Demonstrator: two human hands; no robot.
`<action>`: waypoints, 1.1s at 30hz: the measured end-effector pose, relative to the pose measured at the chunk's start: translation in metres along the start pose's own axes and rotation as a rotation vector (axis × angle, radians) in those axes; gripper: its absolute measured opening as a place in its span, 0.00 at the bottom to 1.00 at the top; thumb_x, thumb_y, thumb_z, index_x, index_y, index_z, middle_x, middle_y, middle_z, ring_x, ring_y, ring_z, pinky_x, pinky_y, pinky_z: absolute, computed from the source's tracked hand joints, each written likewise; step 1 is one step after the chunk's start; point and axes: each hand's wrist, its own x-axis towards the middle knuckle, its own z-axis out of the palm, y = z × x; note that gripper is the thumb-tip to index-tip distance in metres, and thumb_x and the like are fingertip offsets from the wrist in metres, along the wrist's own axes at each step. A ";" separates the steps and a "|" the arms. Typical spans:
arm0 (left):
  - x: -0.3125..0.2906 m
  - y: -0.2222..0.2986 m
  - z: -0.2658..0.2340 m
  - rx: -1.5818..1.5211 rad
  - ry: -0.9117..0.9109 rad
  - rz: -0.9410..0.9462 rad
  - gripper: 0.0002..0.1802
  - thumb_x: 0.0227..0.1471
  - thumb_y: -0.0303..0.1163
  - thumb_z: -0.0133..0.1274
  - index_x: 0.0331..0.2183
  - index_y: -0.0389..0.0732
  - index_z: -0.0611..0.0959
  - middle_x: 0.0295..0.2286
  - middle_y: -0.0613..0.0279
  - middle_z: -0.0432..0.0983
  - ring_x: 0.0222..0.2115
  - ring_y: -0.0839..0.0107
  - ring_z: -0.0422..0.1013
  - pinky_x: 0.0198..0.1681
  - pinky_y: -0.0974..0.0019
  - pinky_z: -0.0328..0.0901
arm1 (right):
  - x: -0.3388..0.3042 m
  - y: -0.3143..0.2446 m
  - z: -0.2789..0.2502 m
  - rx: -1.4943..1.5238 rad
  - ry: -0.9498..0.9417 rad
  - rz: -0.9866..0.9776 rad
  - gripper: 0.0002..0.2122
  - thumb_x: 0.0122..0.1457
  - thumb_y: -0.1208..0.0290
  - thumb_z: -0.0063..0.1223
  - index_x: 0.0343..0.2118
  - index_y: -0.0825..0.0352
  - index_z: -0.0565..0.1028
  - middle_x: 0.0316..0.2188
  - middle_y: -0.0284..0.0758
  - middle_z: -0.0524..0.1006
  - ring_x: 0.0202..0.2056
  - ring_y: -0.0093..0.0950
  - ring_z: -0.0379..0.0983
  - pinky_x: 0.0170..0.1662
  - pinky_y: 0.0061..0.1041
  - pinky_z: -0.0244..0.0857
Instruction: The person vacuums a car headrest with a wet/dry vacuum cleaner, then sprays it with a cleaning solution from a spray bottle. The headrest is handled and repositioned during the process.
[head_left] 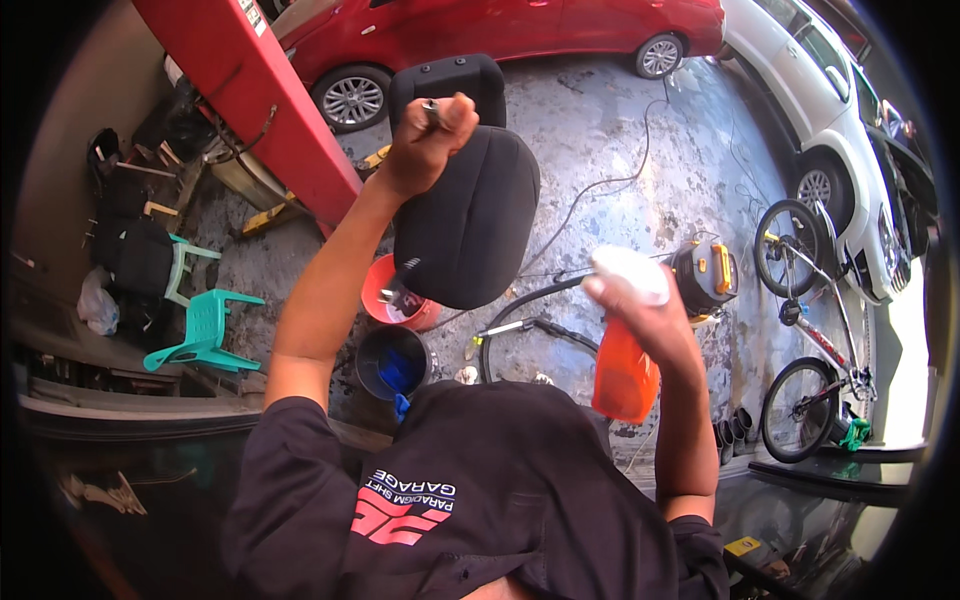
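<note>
My left hand (432, 150) is raised over a black fabric car seat (470, 215), its fingers wrapped round a small dark object (431, 112). Only the end of that object shows, so I cannot tell its kind. My right hand (650, 315) grips a spray bottle (625, 375) of translucent orange plastic by its neck. The bottle's white spray head (630, 272) is smeared by motion. It is held to the right of the seat, apart from it. Below the seat stand a red bucket (424, 318) with a dark bristled tool at its rim and a black bucket (378, 392) with a blue cloth inside.
A vacuum cleaner (706, 275) with a black hose (487, 350) lies right of the seat. Beyond are a bicycle (800, 310), a white car (815, 80) and a red car (480, 30). A red post (260, 100) and a green plastic stool (208, 330) stand left.
</note>
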 end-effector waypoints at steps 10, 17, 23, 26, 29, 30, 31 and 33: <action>0.021 0.035 -0.024 -0.263 0.165 0.029 0.36 0.69 0.67 0.33 0.20 0.48 0.59 0.15 0.73 0.49 0.15 0.80 0.43 0.20 0.69 0.42 | -0.008 -0.016 -0.014 0.090 0.088 -0.085 0.11 0.60 0.69 0.69 0.35 0.71 0.79 0.27 0.26 0.75 0.31 0.16 0.68 0.37 0.20 0.66; 0.026 0.055 -0.045 -0.392 0.250 0.121 0.37 0.68 0.69 0.33 0.19 0.49 0.58 0.14 0.74 0.48 0.14 0.79 0.42 0.19 0.68 0.41 | 0.003 0.001 -0.024 0.086 0.231 -0.068 0.13 0.60 0.66 0.70 0.36 0.73 0.80 0.28 0.26 0.79 0.31 0.15 0.71 0.37 0.20 0.67; 0.023 0.061 -0.064 -0.582 0.291 0.175 0.37 0.68 0.69 0.34 0.19 0.48 0.58 0.14 0.73 0.47 0.14 0.79 0.42 0.19 0.68 0.41 | 0.007 0.005 -0.021 0.190 0.378 -0.112 0.14 0.60 0.66 0.70 0.39 0.74 0.81 0.31 0.26 0.80 0.33 0.15 0.72 0.39 0.19 0.68; 0.021 0.060 -0.071 -0.570 0.327 0.193 0.37 0.68 0.68 0.35 0.19 0.48 0.58 0.14 0.73 0.46 0.14 0.78 0.41 0.19 0.68 0.41 | -0.001 -0.007 -0.011 0.054 0.207 -0.221 0.13 0.60 0.67 0.70 0.37 0.73 0.80 0.32 0.26 0.80 0.33 0.15 0.71 0.38 0.19 0.68; 0.023 0.056 -0.077 -0.612 0.306 0.226 0.37 0.67 0.69 0.36 0.19 0.49 0.57 0.14 0.73 0.46 0.14 0.78 0.40 0.19 0.68 0.41 | 0.000 -0.009 -0.003 0.076 0.259 -0.157 0.13 0.58 0.68 0.70 0.39 0.72 0.81 0.28 0.26 0.78 0.31 0.15 0.71 0.35 0.19 0.66; 0.022 0.056 -0.079 -0.586 0.348 0.226 0.37 0.67 0.69 0.36 0.19 0.49 0.57 0.14 0.73 0.46 0.14 0.78 0.40 0.19 0.68 0.40 | 0.004 -0.009 -0.004 0.138 0.279 -0.106 0.13 0.58 0.68 0.70 0.40 0.72 0.81 0.27 0.25 0.77 0.30 0.15 0.70 0.34 0.19 0.65; 0.021 0.055 -0.080 -0.559 0.390 0.226 0.37 0.67 0.69 0.36 0.18 0.49 0.57 0.14 0.73 0.46 0.14 0.78 0.40 0.19 0.67 0.40 | 0.001 -0.008 0.008 0.184 0.232 -0.165 0.13 0.57 0.70 0.71 0.38 0.72 0.81 0.26 0.25 0.75 0.30 0.15 0.69 0.34 0.19 0.65; 0.023 0.054 -0.082 -0.500 0.482 0.221 0.38 0.67 0.69 0.37 0.18 0.50 0.56 0.13 0.73 0.45 0.14 0.78 0.39 0.18 0.68 0.39 | -0.010 -0.018 0.025 -0.072 0.111 -0.376 0.12 0.57 0.71 0.70 0.37 0.73 0.80 0.26 0.25 0.76 0.28 0.16 0.69 0.33 0.20 0.64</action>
